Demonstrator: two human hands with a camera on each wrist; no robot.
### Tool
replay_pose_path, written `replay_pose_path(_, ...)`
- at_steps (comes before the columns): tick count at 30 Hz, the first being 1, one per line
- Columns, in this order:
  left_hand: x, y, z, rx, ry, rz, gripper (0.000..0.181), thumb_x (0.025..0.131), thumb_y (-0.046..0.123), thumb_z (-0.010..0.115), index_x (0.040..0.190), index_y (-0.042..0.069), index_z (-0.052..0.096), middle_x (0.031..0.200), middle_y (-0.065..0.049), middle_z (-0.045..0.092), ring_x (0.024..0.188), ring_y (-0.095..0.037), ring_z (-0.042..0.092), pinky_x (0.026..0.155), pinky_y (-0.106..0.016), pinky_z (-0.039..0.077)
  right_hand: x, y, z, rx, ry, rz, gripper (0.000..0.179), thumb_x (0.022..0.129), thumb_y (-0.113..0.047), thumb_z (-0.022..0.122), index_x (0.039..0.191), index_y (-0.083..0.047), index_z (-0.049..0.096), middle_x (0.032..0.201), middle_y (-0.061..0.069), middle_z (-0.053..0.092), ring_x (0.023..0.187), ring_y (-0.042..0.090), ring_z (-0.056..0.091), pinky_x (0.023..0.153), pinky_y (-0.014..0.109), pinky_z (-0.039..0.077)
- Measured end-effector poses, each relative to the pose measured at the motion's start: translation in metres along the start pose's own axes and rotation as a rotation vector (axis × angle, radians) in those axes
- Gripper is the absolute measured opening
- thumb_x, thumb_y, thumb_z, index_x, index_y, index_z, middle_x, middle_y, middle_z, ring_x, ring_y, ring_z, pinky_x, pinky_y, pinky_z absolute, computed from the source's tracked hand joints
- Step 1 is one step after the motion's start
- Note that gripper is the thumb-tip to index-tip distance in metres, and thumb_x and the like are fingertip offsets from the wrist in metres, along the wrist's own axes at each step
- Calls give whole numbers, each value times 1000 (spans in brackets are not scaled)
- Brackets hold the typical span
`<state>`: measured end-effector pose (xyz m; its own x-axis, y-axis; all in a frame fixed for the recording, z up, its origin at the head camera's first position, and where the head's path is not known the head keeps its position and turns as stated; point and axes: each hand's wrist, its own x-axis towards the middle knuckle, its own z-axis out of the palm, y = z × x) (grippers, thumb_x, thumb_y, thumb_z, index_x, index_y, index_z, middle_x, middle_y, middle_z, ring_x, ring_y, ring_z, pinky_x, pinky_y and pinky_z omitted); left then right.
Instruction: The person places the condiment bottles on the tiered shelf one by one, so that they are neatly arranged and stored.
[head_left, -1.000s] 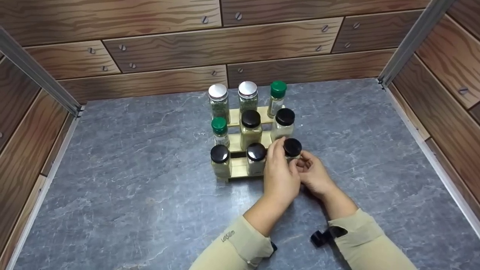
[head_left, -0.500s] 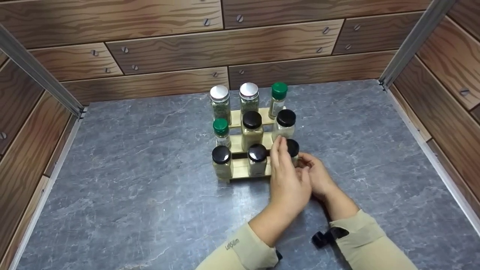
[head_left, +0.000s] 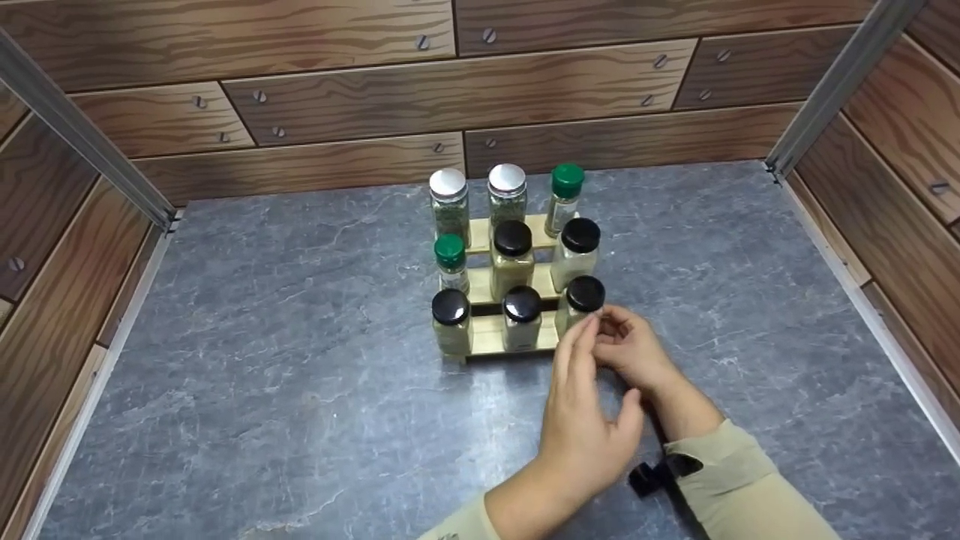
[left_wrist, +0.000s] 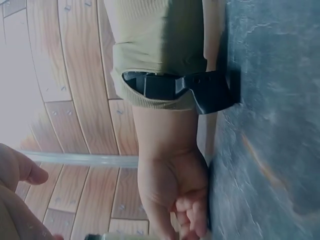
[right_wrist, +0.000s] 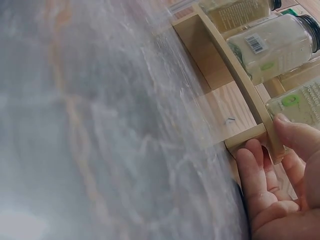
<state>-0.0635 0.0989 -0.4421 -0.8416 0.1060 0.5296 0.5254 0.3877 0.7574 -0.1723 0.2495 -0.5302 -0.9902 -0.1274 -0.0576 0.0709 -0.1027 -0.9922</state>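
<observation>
A three-tier wooden spice rack [head_left: 486, 335] holds several glass spice jars. At its front right corner stands a black-capped jar [head_left: 585, 294]. My right hand [head_left: 637, 354] grips that end of the rack; in the right wrist view its thumb [right_wrist: 295, 135] lies along the shelf edge beside the jar, and its fingers [right_wrist: 252, 172] curl at the wooden leg below. My left hand [head_left: 585, 424] is held in front of the same jar, fingers straight and thumb spread, with nothing in it. Its fingertips overlap the jar's lower part in the head view.
Silver-capped jars [head_left: 448, 184] and a green-capped jar [head_left: 567, 182] stand on the back tier. Black-capped jars [head_left: 513, 238] and another green-capped jar [head_left: 450, 253] fill the middle. The rack rests on a grey marbled table [head_left: 300, 337] enclosed by wood-patterned walls [head_left: 360, 109].
My left hand has drawn back from the front right jar toward the camera, uncovering its cap, and its thumb has spread. My right hand stays at the rack's right end.
</observation>
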Motion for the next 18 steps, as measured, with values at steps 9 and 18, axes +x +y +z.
replay_pose_path(9, -15, -30, -41, -89, -13, -139, 62, 90, 2, 75, 148, 1, 53, 150, -12, 55, 138, -27, 53, 118, -48, 43, -1, 3, -7, 97, -62, 26, 71, 83, 20, 72, 146, 12, 40, 107, 13, 69, 87, 19, 72, 77, 32, 65)
replay_pose_path(18, -13, -113, -129, 212, 187, -189, 49, 91, 11, 82, 134, -4, 63, 137, -19, 65, 130, -37, 61, 114, -51, 48, -18, 7, -42, -82, 82, 15, 67, 90, 17, 69, 150, 14, 39, 121, 19, 63, 101, 18, 69, 81, 29, 63)
